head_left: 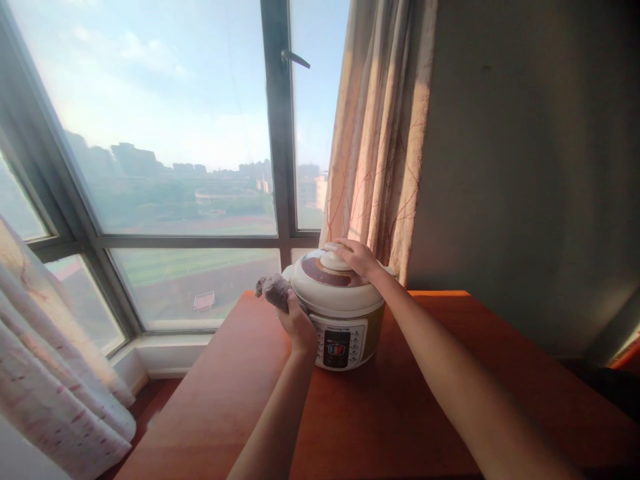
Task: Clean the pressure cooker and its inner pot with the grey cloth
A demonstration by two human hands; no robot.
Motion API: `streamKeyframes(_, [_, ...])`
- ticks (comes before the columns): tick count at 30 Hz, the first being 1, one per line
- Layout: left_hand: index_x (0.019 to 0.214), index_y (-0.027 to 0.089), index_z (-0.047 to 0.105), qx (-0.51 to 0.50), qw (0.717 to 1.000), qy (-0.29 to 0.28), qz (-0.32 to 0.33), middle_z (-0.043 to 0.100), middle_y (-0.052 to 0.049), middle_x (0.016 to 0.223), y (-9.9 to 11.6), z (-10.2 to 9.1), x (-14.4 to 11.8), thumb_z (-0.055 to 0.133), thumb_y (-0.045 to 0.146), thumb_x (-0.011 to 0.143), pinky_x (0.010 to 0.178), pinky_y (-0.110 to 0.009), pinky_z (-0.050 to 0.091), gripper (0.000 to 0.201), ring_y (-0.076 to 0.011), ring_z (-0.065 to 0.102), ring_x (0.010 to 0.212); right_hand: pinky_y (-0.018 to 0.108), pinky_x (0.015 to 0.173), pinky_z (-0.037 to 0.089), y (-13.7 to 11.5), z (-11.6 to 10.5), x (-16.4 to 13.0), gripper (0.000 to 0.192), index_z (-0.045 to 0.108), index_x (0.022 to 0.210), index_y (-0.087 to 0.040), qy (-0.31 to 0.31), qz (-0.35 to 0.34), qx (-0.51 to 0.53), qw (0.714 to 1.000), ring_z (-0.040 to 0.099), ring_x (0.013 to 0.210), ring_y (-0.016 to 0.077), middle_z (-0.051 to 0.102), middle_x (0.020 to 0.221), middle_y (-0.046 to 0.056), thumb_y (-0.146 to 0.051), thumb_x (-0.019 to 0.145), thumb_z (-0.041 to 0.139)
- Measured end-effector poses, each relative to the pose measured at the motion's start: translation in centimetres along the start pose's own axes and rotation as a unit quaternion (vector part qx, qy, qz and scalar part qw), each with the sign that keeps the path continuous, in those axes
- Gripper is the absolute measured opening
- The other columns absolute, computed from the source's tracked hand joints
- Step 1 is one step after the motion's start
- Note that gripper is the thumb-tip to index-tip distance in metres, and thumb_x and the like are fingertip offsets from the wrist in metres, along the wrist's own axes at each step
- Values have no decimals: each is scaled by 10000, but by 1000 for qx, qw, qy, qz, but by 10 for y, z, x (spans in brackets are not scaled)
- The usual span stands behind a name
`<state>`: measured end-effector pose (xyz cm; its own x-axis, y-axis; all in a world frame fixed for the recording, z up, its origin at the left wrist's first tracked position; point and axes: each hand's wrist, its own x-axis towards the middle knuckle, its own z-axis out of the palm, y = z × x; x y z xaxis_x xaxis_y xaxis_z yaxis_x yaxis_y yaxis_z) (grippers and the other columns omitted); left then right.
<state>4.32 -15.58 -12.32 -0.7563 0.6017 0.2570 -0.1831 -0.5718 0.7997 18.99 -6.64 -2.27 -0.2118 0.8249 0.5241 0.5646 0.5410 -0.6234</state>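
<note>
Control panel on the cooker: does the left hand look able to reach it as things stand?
Probably yes: the left hand is close beside the control panel, whose front is mostly uncovered, though that hand holds a grey cloth.

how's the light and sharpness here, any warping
Head view: window bright, outside hazy; head view: wall at right dim; head view: cooker fairly clear, but small print on its panel unreadable; head view: window frame leans at left, probably wide-angle distortion.
</note>
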Motion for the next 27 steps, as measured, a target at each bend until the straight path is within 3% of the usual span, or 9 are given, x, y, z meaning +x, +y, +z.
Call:
streamKeyframes(7, [1244, 113, 644, 27, 999, -6, -32, 665, -144, 1287, -16, -22, -10, 534, 494, 911, 1052, -388, 461, 518, -304, 598, 1237, 352, 1063, 440, 1, 1, 0, 394, 679, 1271, -195, 3, 2, 0, 1000, 611, 1225, 243, 675, 1317, 82, -331, 915, 581])
streamKeyframes(14, [1279, 122, 626, 185, 981, -36, -41, 623, -195, 1362, -64, -63, -9, 497, 492, 891, 1095, -448, 409, 552, -356, 536, 1319, 379, 1079, 434, 3, 2, 1, 379, 692, 1253, -229, 10, 4, 3, 1000, 602, 1242, 253, 672, 1329, 58, -342, 904, 597])
streamKeyframes(17, [1287, 141, 618, 253, 965, -47, -42, 599, -203, 1388, -73, -75, -3, 511, 487, 868, 1113, -468, 375, 553, -369, 477, 1370, 381, 1078, 435, 2, 1, 0, 381, 696, 1251, -224, 12, 5, 3, 1000, 601, 1243, 258, 673, 1329, 65, -340, 901, 600])
streamKeyframes(19, [1208, 162, 647, 238, 966, -68, -72, 651, -178, 1303, -73, -77, 7, 547, 495, 839, 1070, -460, 413, 507, -375, 508, 1328, 381, 1076, 436, 1, 1, 0, 381, 696, 1251, -226, 13, 6, 0, 1000, 602, 1242, 258, 679, 1318, 62, -338, 899, 603])
streamKeyframes(22, [986, 177, 671, 164, 968, -117, -148, 729, -115, 1011, -67, -73, 33, 588, 491, 801, 915, -410, 506, 373, -350, 626, 1113, 388, 1070, 438, 0, 1, -1, 384, 693, 1256, -217, 13, 8, -5, 1000, 601, 1240, 264, 683, 1310, 69, -336, 903, 599])
streamKeyframes(27, [745, 191, 622, 95, 948, -202, -226, 625, -29, 597, -56, -53, 98, 693, 425, 717, 611, -309, 513, 246, -253, 650, 698, 370, 1068, 438, 0, 0, -1, 375, 690, 1258, -237, 13, 6, -9, 1000, 612, 1220, 244, 686, 1305, 53, -350, 915, 590])
